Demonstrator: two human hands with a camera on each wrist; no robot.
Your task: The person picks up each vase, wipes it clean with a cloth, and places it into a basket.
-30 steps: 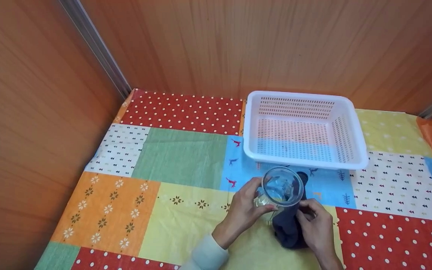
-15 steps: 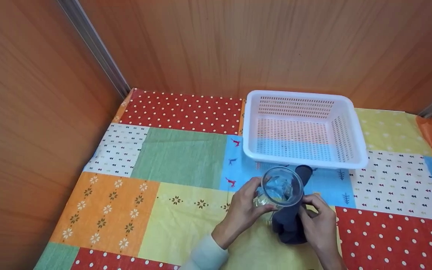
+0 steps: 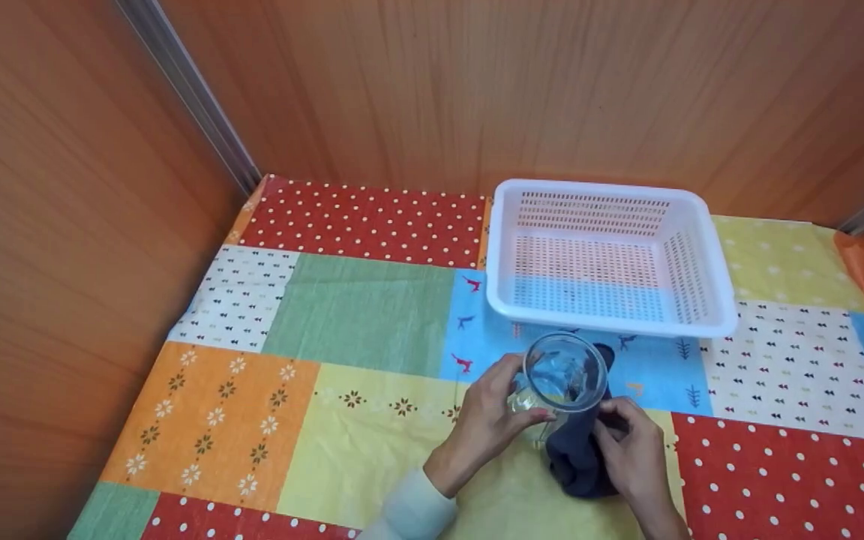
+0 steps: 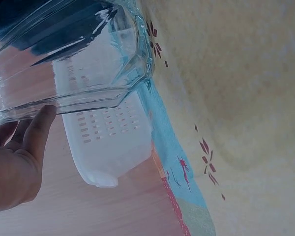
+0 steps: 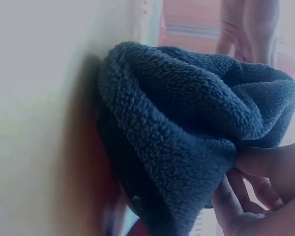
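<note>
A clear glass jar [image 3: 563,375] stands tilted in my left hand [image 3: 488,416], whose thumb and fingers grip its side; the left wrist view shows the glass wall [image 4: 103,93] with fingertips on it. Against the jar's right side lies a dark grey fuzzy cloth [image 3: 578,457], bunched and hanging below the rim. My right hand [image 3: 634,446] pinches the cloth between thumb and fingers. Close up in the right wrist view, the cloth [image 5: 172,123] is folded thickly, with the pinching fingers at its lower right. Part of the cloth is hidden behind the jar.
A white plastic basket [image 3: 612,328] with slotted walls stands just beyond the jar. The patchwork tablecloth [image 3: 372,315] covers the table. Wood-grain panels [image 3: 432,90] rise at the back and left.
Half a second ago the cloth's far end stuck up higher beside the jar; now it is lower. My right hand shifted up slightly, then back down. The left hand and jar stayed nearly still.
</note>
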